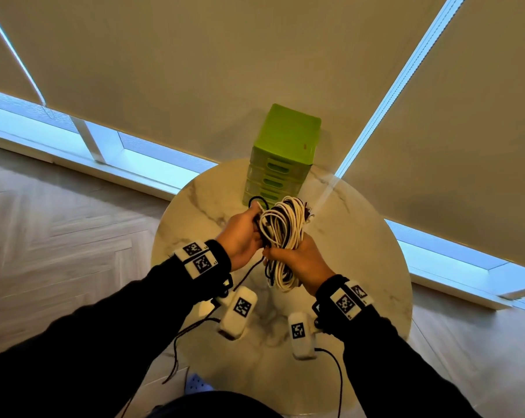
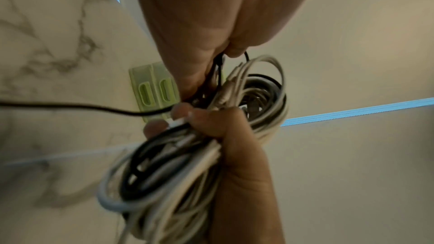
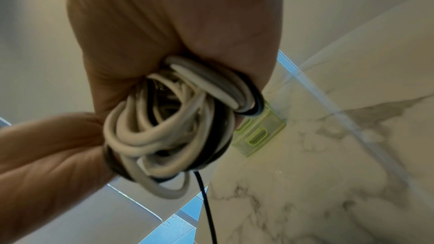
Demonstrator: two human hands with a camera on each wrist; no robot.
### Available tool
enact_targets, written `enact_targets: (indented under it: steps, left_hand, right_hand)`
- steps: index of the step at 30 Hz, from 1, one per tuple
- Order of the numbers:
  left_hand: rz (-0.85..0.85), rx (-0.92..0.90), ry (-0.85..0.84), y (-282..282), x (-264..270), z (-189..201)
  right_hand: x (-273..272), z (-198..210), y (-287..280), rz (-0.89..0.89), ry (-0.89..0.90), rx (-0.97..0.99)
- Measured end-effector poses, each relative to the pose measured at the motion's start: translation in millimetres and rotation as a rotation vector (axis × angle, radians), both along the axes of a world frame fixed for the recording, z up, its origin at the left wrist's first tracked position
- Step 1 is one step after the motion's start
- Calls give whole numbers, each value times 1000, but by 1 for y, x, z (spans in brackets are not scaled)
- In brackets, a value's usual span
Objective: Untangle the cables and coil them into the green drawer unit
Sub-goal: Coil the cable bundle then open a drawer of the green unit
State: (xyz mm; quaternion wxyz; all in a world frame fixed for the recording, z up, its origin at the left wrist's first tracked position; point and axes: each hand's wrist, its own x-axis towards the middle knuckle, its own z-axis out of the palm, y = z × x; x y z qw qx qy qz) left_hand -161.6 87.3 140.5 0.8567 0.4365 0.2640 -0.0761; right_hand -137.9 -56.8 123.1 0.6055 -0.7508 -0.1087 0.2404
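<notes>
Centre frame: right hand [image 1: 297, 260] grips a tangled bundle of white and black cables [image 1: 280, 233]; left hand [image 1: 243, 236] pinches a black strand. Green drawer unit [image 1: 282, 155], upper centre, drawers shut. Untangling seemingly barely begun; coiling, stowing remain.

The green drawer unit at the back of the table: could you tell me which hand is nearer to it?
Left. The left hand pinches a black cable just in front of the green drawer unit; the right hand grips the cable bundle lower down, nearer the person.
</notes>
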Motion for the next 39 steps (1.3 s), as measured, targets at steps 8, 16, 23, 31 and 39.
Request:
enact_targets:
  steps: [8,16,23,31,39]
  left_hand:
    - [-8,-107,-31,-14,-4,4]
    - [-177,183,-76,6,-17,-16]
    - [-232,433,-251,3,-57,-44]
    - [-134,633,-360,6,-49,-39]
    - [-216,764,-413,10,-35,-41]
  right_hand:
    - [2,1,0,6,-25,-89]
    - [-7,5,-9,-67,314,201]
    - [2,3,-13,-292,339,296]
    - [-7,7,-12,-184,388,310]
    - [-1,17,-14,12,479,307]
